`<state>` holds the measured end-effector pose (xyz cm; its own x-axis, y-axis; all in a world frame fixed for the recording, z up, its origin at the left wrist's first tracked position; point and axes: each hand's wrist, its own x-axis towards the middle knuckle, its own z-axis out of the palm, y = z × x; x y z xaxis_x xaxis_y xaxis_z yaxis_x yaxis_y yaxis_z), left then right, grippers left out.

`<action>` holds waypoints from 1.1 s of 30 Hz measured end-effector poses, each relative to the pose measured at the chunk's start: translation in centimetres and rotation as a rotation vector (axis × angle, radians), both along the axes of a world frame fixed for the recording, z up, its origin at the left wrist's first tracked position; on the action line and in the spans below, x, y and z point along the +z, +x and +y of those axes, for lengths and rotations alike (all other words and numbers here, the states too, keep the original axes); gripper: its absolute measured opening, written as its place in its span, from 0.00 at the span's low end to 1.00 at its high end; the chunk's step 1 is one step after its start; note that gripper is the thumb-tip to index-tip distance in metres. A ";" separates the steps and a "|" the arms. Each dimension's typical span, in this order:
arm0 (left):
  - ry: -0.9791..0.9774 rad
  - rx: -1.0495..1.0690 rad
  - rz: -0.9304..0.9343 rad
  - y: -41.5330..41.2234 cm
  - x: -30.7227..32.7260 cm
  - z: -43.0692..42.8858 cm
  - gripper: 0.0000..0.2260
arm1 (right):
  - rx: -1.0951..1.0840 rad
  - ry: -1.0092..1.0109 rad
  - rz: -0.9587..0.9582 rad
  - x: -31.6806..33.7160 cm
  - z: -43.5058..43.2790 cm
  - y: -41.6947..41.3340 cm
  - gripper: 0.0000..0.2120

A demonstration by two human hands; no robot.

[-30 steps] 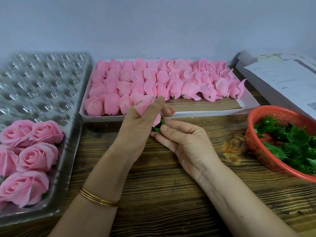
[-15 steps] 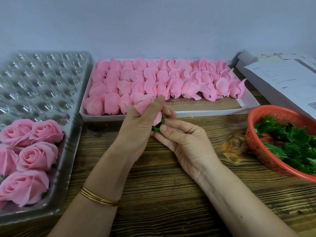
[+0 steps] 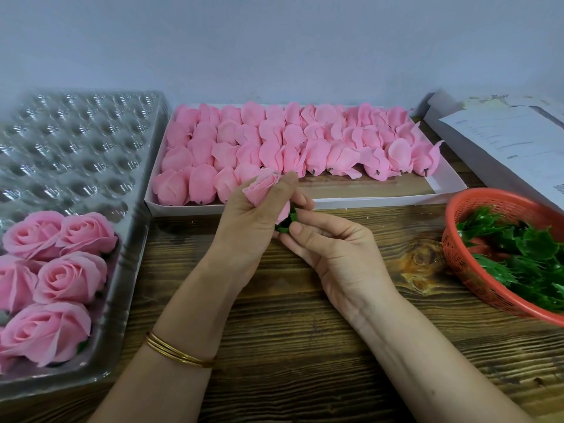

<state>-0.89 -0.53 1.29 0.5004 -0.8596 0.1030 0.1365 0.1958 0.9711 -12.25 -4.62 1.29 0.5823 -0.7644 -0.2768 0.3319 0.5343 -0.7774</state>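
My left hand grips a pink rose bud above the wooden table, its petals sticking out past my fingers. At the bud's base sits a green leaf cup, which my right hand pinches between thumb and fingers from below. Both hands meet just in front of the white box of several closed pink buds.
A clear plastic cell tray at the left holds several opened pink roses. A red basket of green leaf cups stands at the right edge. Papers on a white box lie at the back right.
Hands and bud stay nearly in place; my fingers have shifted slightly around the green cup at the bud's base.
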 end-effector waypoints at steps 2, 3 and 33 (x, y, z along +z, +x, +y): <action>-0.001 0.009 -0.005 -0.1 0.1 0.0 0.14 | 0.009 0.001 -0.004 -0.1 0.1 0.1 0.11; 0.001 0.010 -0.010 -0.1 0.2 0.1 0.15 | 0.009 0.001 -0.006 -0.1 0.1 0.1 0.11; 0.053 -0.115 0.082 0.1 0.7 0.4 0.16 | 0.158 0.089 -0.053 0.5 -0.4 -0.4 0.13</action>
